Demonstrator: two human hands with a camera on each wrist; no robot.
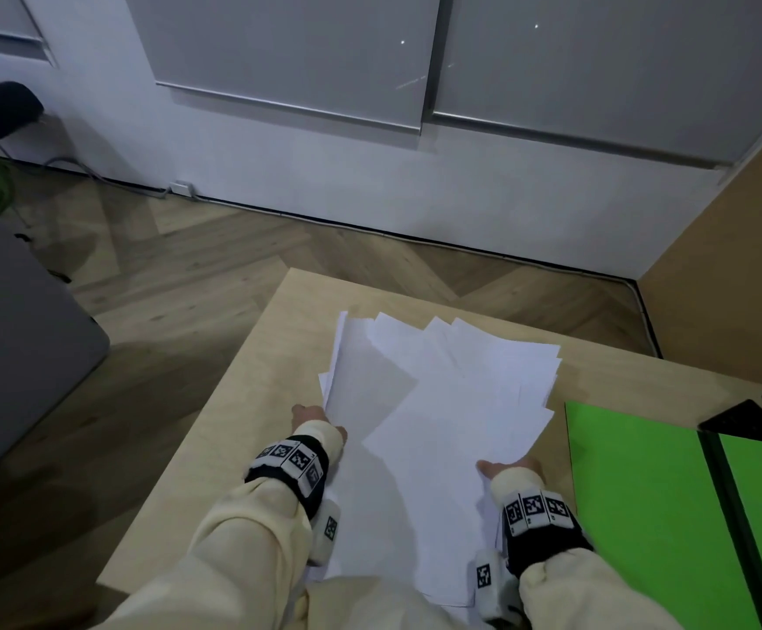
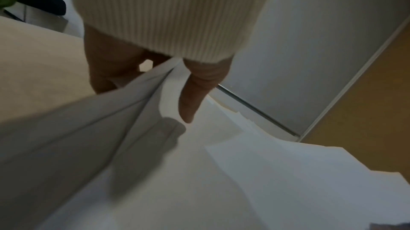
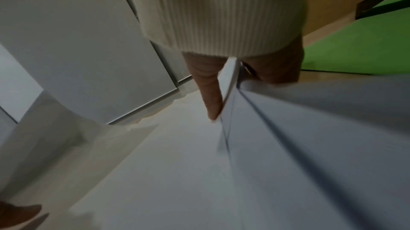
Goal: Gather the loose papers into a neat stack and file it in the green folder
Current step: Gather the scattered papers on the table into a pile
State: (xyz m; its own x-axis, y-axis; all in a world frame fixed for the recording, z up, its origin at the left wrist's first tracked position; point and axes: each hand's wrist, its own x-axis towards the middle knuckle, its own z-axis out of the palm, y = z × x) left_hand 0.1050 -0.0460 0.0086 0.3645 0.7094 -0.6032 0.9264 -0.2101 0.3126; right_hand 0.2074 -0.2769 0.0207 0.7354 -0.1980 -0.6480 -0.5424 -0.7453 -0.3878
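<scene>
Left hand (image 1: pixel 313 418) and right hand (image 1: pixel 508 468) each pinching the papers' (image 1: pixel 438 402) opposite edges.

papers (image 1: pixel 438 402): matt white paper | table (image 1: pixel 252 393): smooth pale wood | sleeves (image 1: pixel 243 529): ribbed knit

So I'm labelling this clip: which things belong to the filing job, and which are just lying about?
Part of the job:
loose papers, gripped at both sides
green folder, open beside them
left hand
right hand

Lying about:
black object resting on the folder's far corner
</scene>
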